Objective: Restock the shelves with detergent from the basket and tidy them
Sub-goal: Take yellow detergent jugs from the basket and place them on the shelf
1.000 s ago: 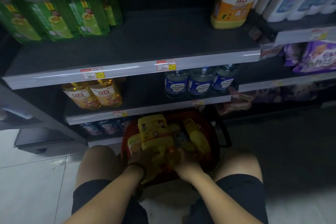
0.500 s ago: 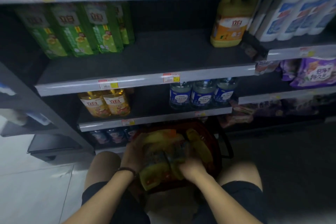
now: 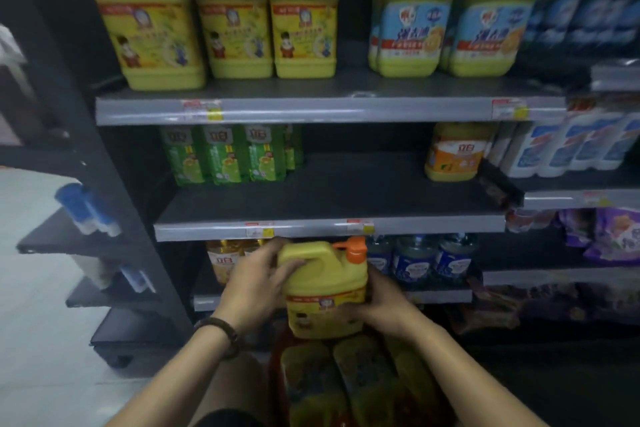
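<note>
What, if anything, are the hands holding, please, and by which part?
A yellow detergent jug: left hand on its handle end, right hand on its lower side.

Yellow detergent jug [image 3: 325,291] upright, orange cap, prob. above basket [image 3: 277,357].

Our arms are bare right down to the wrists, no sleeves anywhere. We've got a dark band [image 3: 221,329] on the left wrist, looks like a beaded bracelet but it's too blurry to swear by. The right wrist has nothing on it. Dark shorts [image 3: 225,418] peek in at the bottom edge.
</note>
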`<state>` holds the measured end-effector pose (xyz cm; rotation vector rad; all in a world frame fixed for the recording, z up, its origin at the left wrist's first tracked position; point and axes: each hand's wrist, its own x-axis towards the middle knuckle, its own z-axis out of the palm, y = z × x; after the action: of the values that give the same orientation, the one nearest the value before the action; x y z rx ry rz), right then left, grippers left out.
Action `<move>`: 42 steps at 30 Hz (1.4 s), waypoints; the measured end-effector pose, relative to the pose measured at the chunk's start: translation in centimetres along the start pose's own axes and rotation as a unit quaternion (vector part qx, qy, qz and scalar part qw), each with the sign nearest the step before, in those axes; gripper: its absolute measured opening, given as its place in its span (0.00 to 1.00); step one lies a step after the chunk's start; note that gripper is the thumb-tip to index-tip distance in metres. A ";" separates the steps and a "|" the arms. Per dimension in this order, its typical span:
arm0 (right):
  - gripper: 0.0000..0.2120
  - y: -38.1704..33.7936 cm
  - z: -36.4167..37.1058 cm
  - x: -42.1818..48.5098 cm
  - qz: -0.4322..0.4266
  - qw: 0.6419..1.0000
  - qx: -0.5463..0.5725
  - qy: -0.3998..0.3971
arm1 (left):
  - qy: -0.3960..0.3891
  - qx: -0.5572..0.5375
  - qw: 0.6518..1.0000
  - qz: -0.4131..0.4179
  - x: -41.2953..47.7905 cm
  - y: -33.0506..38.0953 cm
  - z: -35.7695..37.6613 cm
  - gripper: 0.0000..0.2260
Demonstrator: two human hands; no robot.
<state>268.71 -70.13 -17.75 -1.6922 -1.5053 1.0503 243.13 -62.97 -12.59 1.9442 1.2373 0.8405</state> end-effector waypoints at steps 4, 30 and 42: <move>0.29 -6.1 -2.3 0.2 -0.060 0.996 0.035 0.050 | 0.030 -0.007 0.998 0.058 2.0 4.0 -4.8 0.07; 0.20 -38.2 -13.5 19.5 -0.234 0.963 0.084 0.107 | 0.132 -0.129 0.978 0.096 22.5 15.5 -22.0 0.25; 0.23 -36.9 -11.3 26.5 -0.224 0.948 -0.078 0.213 | 0.312 0.034 0.944 0.100 28.7 10.4 -18.7 0.20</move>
<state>261.58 -38.06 15.55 -1.4535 -1.5968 0.3089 243.05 -36.09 10.96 1.9446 1.4382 1.6265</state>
